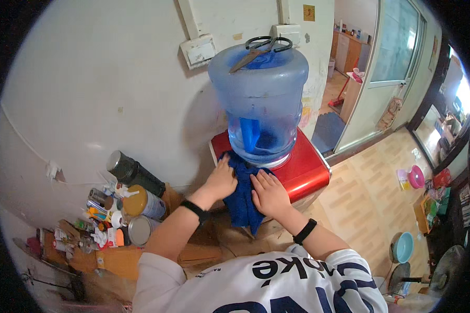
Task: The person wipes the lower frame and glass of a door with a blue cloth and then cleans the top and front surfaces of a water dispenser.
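Observation:
A dark blue cloth point(243, 195) drapes over the front left edge of a red-topped water dispenser point(307, 172). My left hand point(221, 178) grips the cloth's left side, its fingertips at the foot of the bottle. Flat against the cloth's right side lies my right hand point(271, 191); whether it also pinches the fabric is hidden. Above both hands a translucent blue water bottle point(262, 105) stands upside down in the dispenser. On the bottle's upturned base rests a pair of scissors point(250, 58) with black handles.
A dark cylindrical flask point(135, 172) and a large tin point(145, 201) stand among crowded bottles at left. Wall switches point(199, 51) sit behind the bottle. Right are a sliding door point(391, 47), a light blue basin point(403, 247), a pink basin point(416, 177) and a fan point(446, 270).

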### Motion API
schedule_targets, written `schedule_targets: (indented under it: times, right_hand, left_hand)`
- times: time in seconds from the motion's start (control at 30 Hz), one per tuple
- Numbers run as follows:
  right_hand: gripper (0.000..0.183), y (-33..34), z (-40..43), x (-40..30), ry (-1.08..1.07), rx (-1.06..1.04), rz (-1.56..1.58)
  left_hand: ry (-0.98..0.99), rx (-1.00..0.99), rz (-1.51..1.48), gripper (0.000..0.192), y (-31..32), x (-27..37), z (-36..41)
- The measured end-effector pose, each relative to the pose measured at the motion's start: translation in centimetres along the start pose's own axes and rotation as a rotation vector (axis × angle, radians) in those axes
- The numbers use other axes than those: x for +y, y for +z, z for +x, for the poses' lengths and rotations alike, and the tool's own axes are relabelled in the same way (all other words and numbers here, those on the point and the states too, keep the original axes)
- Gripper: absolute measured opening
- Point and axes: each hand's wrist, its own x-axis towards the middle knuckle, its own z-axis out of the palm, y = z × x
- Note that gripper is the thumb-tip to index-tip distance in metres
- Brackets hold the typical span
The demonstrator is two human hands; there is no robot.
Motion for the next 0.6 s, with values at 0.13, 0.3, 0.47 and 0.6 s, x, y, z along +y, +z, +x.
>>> schedule_targets:
  times: [0.13,0.3,0.47,0.6]
  right_hand:
    - [0.036,-0.1,0.0,-0.2,-0.023,0.029,0.015]
    - [0.037,-0.4,-0.1,-0.3,-0.008,0.045,0.018]
    - [0.038,-0.7,0.0,-0.4,0.002,0.053,0.041]
    - [0.041,-0.7,0.3,-0.7,-0.017,0.057,0.051]
  left_hand:
    - [0.194,0.083,0.068,0.037,1.4,1.2,-3.3]
    - [-0.090,0.129,-0.071,0.035,1.4,1.2,-1.2]
    - [-0.237,0.068,0.005,0.038,1.7,-2.3,3.3]
    - [-0.176,0.063,0.132,0.045,6.1,-8.7,7.7]
